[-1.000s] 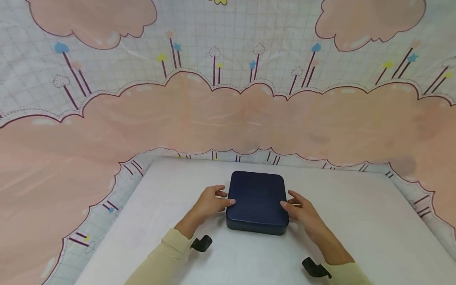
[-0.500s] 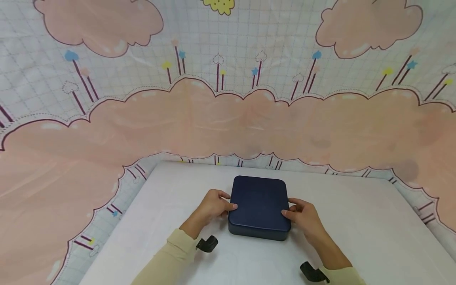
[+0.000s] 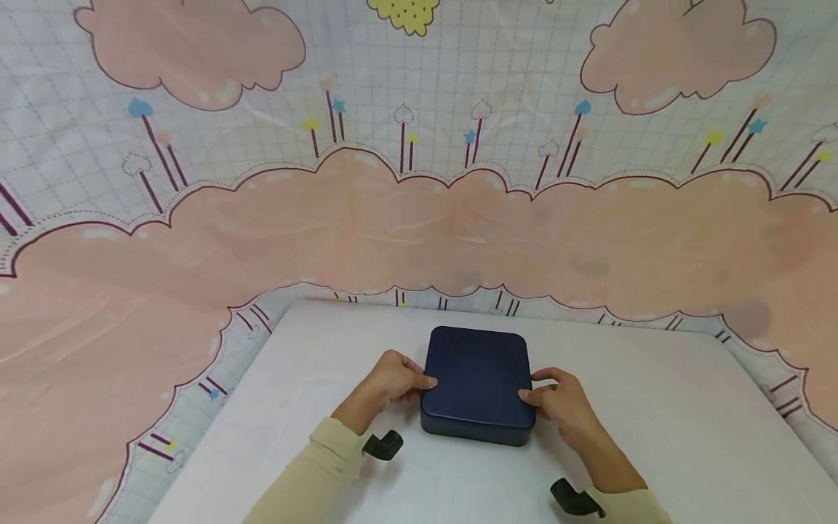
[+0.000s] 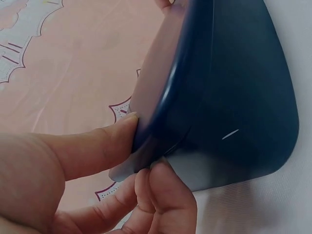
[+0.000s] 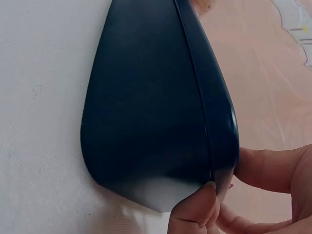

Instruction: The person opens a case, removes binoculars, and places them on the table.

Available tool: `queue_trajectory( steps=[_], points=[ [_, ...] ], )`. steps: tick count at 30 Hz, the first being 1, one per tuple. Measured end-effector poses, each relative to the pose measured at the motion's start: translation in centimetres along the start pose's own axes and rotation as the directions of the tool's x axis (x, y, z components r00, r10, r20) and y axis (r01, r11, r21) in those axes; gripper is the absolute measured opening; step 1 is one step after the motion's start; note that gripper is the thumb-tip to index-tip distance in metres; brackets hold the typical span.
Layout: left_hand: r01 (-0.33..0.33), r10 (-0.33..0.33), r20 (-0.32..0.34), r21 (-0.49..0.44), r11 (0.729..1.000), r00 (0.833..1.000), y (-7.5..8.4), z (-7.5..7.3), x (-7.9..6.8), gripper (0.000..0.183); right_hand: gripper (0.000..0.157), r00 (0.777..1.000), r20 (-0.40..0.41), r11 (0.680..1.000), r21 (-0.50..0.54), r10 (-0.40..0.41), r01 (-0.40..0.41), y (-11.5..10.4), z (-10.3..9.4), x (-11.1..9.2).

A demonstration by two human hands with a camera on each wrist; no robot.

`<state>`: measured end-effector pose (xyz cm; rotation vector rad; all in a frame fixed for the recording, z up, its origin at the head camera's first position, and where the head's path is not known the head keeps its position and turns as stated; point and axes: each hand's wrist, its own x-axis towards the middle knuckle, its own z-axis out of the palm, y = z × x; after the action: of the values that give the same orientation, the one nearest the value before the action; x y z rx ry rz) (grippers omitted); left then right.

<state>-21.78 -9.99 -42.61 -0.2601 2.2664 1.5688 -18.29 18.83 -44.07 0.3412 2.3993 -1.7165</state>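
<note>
A dark navy box (image 3: 476, 431) with rounded corners lies flat on the white table. Its lid (image 3: 478, 375) sits on it, and a thin seam runs between the two. At the box's left side, my left hand (image 3: 395, 380) has its thumb on the lid's top edge; in the left wrist view the curled fingertips (image 4: 163, 183) press in at the seam below. My right hand (image 3: 567, 407) pinches the lid's right edge likewise, thumb above and a fingertip (image 5: 197, 202) at the seam. The box's contents are hidden.
The white table (image 3: 655, 407) reaches out on both sides of the box. Behind it hangs a printed cloth (image 3: 419, 225) with pink clouds. A black wrist camera (image 3: 385, 445) sticks out from the left sleeve, another black camera (image 3: 575, 498) from the right.
The fingers of both hands, spread before, have drawn in against the box's sides. The box stays in place on the table, while the head view has tilted up slightly.
</note>
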Motion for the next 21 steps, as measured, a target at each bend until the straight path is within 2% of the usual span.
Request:
queue_trajectory(
  steps=[8, 16, 21],
  points=[
    [0.005, -0.005, 0.005, -0.010, 1.000, 1.000, -0.3, 0.1, 0.2, 0.030, 0.039, 1.000, -0.009, 1.000, -0.013, 0.021, -0.021, -0.1, 0.0, -0.1],
    [-0.027, 0.029, 0.024, -0.081, 0.996, 0.999, 0.5, -0.3, 0.1, 0.030, 0.039, 1.000, -0.013, 1.000, -0.008, -0.005, 0.004, -1.1, -0.5, -0.2],
    [-0.021, 0.024, 0.036, -0.095, 0.995, 0.999, 0.6, -0.5, -0.1, 0.030, 0.039, 1.000, -0.012, 1.000, -0.012, 0.009, -0.009, -1.2, -0.6, -0.6]
  ],
)
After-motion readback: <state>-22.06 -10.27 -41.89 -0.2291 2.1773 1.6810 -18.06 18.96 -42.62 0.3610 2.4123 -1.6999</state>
